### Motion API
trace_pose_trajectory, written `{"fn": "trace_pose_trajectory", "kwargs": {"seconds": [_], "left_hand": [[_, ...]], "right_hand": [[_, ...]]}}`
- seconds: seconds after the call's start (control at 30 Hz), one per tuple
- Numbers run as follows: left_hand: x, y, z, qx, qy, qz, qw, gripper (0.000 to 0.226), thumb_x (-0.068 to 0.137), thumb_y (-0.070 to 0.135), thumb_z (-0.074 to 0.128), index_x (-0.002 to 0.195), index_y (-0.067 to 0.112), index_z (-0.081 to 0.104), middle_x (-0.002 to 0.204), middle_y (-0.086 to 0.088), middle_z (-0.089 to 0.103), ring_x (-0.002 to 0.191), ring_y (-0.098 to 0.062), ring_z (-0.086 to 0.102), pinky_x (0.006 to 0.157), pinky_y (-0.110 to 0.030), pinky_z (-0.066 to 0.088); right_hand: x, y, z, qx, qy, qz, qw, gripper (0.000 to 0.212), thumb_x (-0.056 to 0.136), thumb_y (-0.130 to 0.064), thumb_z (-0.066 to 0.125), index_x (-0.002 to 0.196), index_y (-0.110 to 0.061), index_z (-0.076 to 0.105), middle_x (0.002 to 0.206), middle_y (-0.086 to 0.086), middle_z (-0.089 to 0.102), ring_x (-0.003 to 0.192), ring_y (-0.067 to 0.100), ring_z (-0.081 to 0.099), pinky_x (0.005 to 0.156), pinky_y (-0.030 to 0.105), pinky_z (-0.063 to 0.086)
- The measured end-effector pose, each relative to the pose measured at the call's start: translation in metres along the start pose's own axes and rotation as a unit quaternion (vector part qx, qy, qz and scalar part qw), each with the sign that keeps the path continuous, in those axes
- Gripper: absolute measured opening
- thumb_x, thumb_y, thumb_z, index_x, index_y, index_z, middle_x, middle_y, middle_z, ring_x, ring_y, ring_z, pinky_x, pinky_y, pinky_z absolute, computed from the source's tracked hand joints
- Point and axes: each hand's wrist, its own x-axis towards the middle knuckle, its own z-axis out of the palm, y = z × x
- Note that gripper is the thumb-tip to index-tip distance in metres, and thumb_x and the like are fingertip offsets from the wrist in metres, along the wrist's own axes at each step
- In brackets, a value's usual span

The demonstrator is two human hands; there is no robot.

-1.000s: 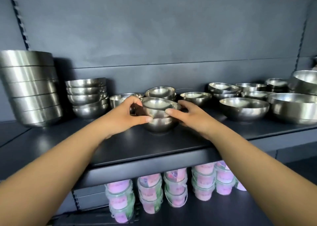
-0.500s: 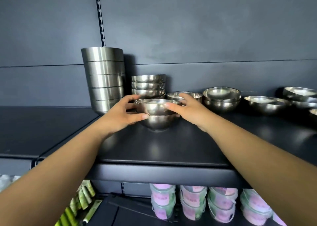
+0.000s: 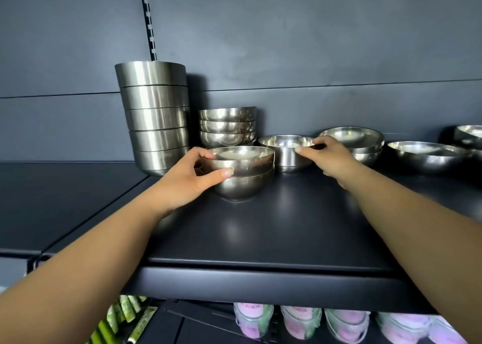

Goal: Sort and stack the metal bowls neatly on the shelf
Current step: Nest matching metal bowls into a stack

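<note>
Dark shelf [image 3: 273,234] across mid-frame, bowls all along its back edge. Tallest at centre left: stack of big straight-sided bowls [image 3: 156,114], against the back wall. Just right of it, a shorter stack of round bowls [image 3: 227,126]. Further right, a low wide stack [image 3: 352,141], then a shallow bowl [image 3: 427,155], more cut off at the right edge.

In front, centre of frame: a nested pair [image 3: 241,172] standing on the shelf, top bowl sitting slightly high in the lower one. Left hand [image 3: 187,179] gripping the pair, thumb across the near wall of the upper bowl, fingers curled over its far rim. Right hand [image 3: 331,155] pinching the rim of a single bowl [image 3: 287,150] just behind and right of the pair, fingertips on the lip.

Polished steel throughout: rigid, probably light for the size, likely slick on the curved walls. Rims the best hold, thumb outside and fingers inside, as here. Not fragile, but likely to clang, slide on the smooth shelf, and jam or sit crooked if nested off-centre. Better lowered straight down into a same-size mate. Tall stack probably heavy and tippy; best steadied low if shifted.

Below, bottom of frame: lidded tubs [image 3: 300,322] with pink contents, green packs [image 3: 122,317] at lower left.
</note>
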Motion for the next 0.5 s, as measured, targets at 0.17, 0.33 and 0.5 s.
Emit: {"fn": "trace_pose_trajectory", "kwargs": {"seconds": [0.17, 0.33, 0.5], "left_hand": [[-0.002, 0.001, 0.013, 0.068, 0.050, 0.039, 0.996, 0.042, 0.062, 0.057, 0.068, 0.077, 0.030, 0.040, 0.079, 0.007, 0.048, 0.066, 0.002, 0.043, 0.063, -0.009, 0.035], [-0.004, 0.000, 0.016, 0.058, 0.038, 0.019, 0.997, 0.042, 0.065, 0.054, 0.067, 0.087, 0.033, 0.038, 0.111, -0.010, 0.053, 0.092, -0.013, 0.046, 0.083, -0.023, 0.034], [-0.009, 0.000, 0.013, -0.009, 0.013, 0.019, 1.000, 0.065, 0.063, 0.053, 0.070, 0.109, 0.033, 0.028, 0.110, 0.002, 0.052, 0.096, -0.010, 0.054, 0.084, -0.021, 0.042]], "right_hand": [[0.008, 0.001, 0.016, -0.088, -0.025, -0.025, 0.995, 0.055, 0.075, -0.045, 0.067, 0.121, -0.020, 0.050, 0.135, 0.012, 0.039, 0.119, 0.025, 0.043, 0.091, 0.026, 0.034], [0.011, 0.003, 0.014, -0.070, 0.020, -0.033, 0.997, 0.055, 0.071, -0.043, 0.073, 0.113, -0.013, 0.055, 0.126, 0.011, 0.053, 0.115, 0.025, 0.049, 0.092, 0.030, 0.039], [0.005, -0.006, 0.004, 0.001, 0.049, -0.053, 0.997, 0.041, 0.068, -0.039, 0.076, 0.098, -0.018, 0.057, 0.104, 0.002, 0.057, 0.091, 0.017, 0.052, 0.075, 0.024, 0.038]]}}
